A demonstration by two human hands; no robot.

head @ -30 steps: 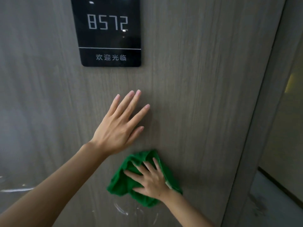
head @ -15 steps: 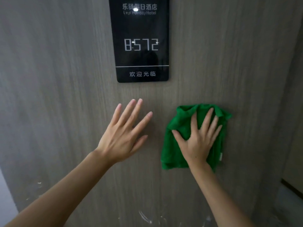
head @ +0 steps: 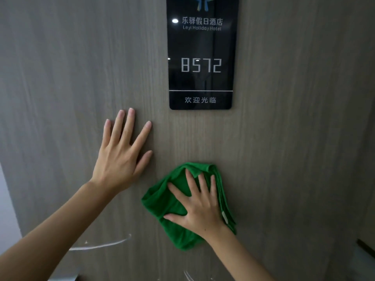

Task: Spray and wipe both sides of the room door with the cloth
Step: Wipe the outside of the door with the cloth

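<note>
The grey wood-grain room door point(head: 284, 159) fills the view. My right hand point(head: 199, 207) lies flat with fingers spread on a crumpled green cloth point(head: 162, 201), pressing it against the door below the number plate. To the left of the cloth, my left hand point(head: 121, 157) rests flat on the bare door, fingers apart, holding nothing. Wet streaks point(head: 101, 244) shine on the door below my left forearm. No spray bottle is in view.
A glossy black hotel plate point(head: 200, 84) reading 8572 is fixed to the door above the cloth. The door's right edge and a dim gap point(head: 365, 252) show at the lower right. A pale wall strip point(head: 6, 209) borders the left.
My right hand slid the cloth up and right from low on the door, then back down and left to below the plate. The view has risen, so the plate shows more fully. My left hand stayed put.
</note>
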